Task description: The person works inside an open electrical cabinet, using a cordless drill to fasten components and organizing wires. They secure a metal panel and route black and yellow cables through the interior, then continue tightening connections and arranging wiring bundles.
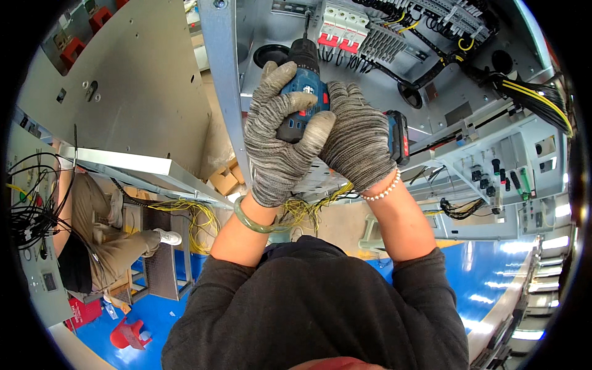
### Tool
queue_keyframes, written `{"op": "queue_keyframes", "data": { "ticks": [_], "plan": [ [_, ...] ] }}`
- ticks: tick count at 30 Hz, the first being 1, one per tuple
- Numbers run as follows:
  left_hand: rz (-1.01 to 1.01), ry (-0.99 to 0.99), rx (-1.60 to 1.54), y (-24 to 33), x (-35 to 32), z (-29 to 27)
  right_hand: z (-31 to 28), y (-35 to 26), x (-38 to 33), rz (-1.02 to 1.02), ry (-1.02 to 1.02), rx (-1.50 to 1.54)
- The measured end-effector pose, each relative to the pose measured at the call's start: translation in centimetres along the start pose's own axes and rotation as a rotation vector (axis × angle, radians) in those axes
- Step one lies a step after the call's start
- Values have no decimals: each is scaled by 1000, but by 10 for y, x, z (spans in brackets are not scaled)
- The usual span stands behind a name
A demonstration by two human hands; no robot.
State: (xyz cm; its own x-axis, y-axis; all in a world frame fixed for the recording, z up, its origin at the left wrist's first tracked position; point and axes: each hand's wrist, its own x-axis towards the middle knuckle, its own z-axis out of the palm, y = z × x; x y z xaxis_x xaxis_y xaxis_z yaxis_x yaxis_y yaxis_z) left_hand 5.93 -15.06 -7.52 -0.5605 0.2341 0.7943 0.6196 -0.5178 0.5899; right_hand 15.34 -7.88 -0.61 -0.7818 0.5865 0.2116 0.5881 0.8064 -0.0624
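Observation:
Both my hands wear grey striped knit gloves and hold a blue and black cordless drill (304,85). My right hand (361,139) is closed round its handle, with the black and red battery (399,137) showing past the hand. My left hand (274,142) wraps the rear of the drill body from the left. A long bit points away from me to a slotted metal rail (290,8) at the back of the cabinet; whether it touches a screw is too small to tell. Right of the bit sit white circuit breakers (341,29) with red levers.
Black wire bundles (535,98) cross the cabinet's right side. A metal upright (223,74) and a large metal panel (132,74) stand left. Yellow wires (194,216) hang below. A seated person (114,234) is at far left, above a red stool (129,334).

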Motion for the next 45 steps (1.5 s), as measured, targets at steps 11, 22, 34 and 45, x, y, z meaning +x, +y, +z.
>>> {"op": "queue_keyframes", "data": {
  "ticks": [11,22,34,45],
  "plan": [
    [158,-124,82,3,15,-6,24,11,-3,-31,83,259],
    [174,-81,-3,-6,17,3,-5,13,0,-41,97,125],
    [129,-198,-43,-5,20,-9,-8,16,6,-33,-59,145],
    [82,-131,-227,-17,14,-2,-13,18,14,-119,-141,314]
  ]
}}
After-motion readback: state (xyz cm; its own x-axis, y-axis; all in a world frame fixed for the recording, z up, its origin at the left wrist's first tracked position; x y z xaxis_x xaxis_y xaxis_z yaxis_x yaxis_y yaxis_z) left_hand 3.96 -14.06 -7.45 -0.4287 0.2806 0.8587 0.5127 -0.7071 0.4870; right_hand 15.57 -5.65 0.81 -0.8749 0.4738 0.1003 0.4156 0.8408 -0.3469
